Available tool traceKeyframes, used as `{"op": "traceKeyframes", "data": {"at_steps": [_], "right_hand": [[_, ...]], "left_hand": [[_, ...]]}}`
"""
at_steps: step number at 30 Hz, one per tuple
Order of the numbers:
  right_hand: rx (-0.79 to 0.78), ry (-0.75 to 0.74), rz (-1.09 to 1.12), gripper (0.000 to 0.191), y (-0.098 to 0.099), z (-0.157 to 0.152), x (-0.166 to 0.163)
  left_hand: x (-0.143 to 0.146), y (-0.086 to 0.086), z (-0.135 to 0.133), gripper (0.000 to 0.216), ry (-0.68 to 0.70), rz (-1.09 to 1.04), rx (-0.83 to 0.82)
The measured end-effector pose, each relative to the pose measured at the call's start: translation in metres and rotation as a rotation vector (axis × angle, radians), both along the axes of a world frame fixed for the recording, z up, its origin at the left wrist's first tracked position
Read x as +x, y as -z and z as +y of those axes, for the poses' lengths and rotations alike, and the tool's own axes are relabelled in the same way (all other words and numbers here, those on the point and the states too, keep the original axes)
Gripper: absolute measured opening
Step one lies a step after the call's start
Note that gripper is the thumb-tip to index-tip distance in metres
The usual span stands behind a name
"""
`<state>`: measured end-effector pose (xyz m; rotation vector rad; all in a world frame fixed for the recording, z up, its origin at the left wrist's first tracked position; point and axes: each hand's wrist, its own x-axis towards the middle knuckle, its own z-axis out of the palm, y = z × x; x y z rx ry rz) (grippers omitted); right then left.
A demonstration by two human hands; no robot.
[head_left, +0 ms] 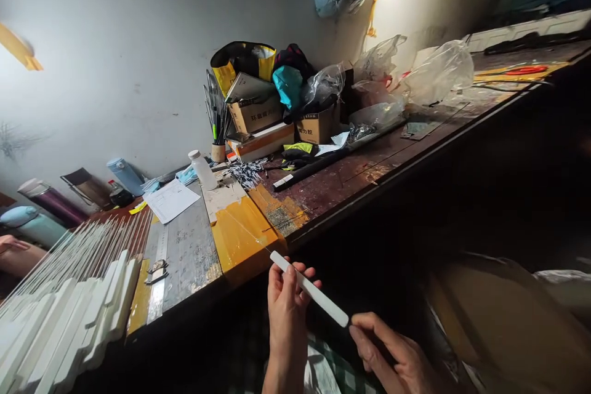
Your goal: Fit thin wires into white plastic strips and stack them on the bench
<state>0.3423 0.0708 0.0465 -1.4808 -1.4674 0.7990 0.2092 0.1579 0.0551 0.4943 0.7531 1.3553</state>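
Observation:
A slim white bar (318, 297) with a thin rod coming out of its far end slants down to the right in front of the bench. My left hand (289, 295) is closed around the bar's upper part, thumb on top. At its lower end, my right hand (385, 348) has thumb and forefinger pinched together; a small dark spot shows there, too small to name. To the left, many similar white bars (64, 326) with thin pale rods (87, 252) lie in a pile on the bench. Yellow tape (240, 240) covers the bench edge just beyond my left hand.
On the bench stand a white plastic bottle (202, 169), a paper sheet (172, 200), a steel ruler (158, 283) and several drinking flasks (50, 200). Cardboard boxes (256, 114) and plastic bags (438, 71) fill the back. Another person's arm (21, 255) rests at the left edge.

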Motion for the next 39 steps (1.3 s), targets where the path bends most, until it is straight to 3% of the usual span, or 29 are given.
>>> {"op": "traceKeyframes", "data": {"at_steps": [9,15,23,34,39], "right_hand": [[0.038,-0.005,0.046,0.021,0.020,0.016,-0.003],[0.083,-0.028,-0.029,0.021,0.013,0.021,-0.003],[0.085,-0.074,-0.060,0.017,0.005,0.025,-0.006],[0.054,-0.059,-0.090,0.021,-0.007,0.011,-0.003],[0.050,-0.089,-0.078,0.014,-0.001,0.015,-0.002]], "left_hand": [[0.002,0.002,0.018,0.027,-0.057,0.128,-0.021],[0.001,0.000,0.016,0.029,-0.045,0.078,0.006],[-0.002,-0.003,0.022,0.023,-0.083,0.027,-0.090],[0.001,-0.008,0.009,0.018,-0.051,-0.029,-0.140],[0.003,-0.008,0.014,0.016,-0.015,-0.013,-0.090]]}}
